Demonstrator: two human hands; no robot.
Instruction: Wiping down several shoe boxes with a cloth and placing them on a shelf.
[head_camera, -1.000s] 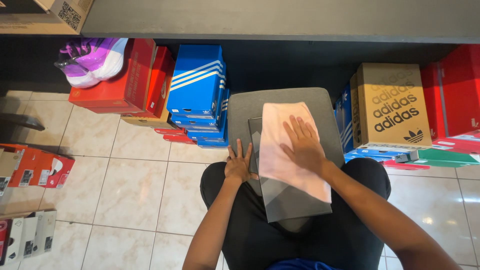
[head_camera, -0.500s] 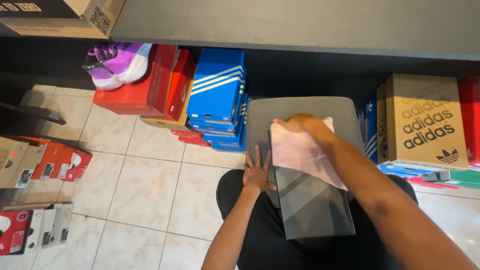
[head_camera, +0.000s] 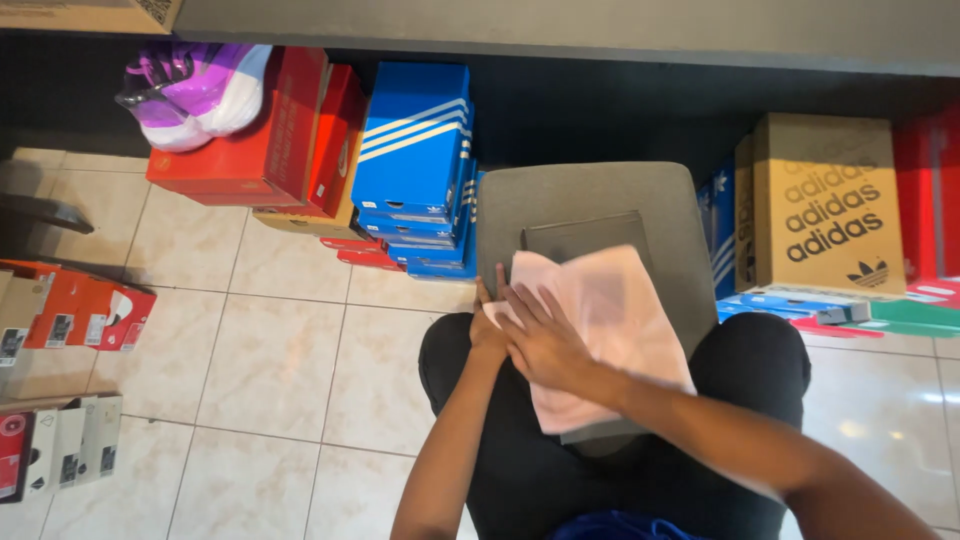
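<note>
centre of frame: right hand lies flat, fingers spread, pressing a pale pink cloth onto a flat dark grey tablet on the lap. left hand at the tablet's left edge, mostly hidden; its grip cannot be told. blue striped shoeboxes stacked upper centre on the floor.

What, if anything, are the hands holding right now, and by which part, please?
The right hand presses flat on the pink cloth near its left edge, no grasp. The left hand steadies the grey panel at its left edge.
</note>
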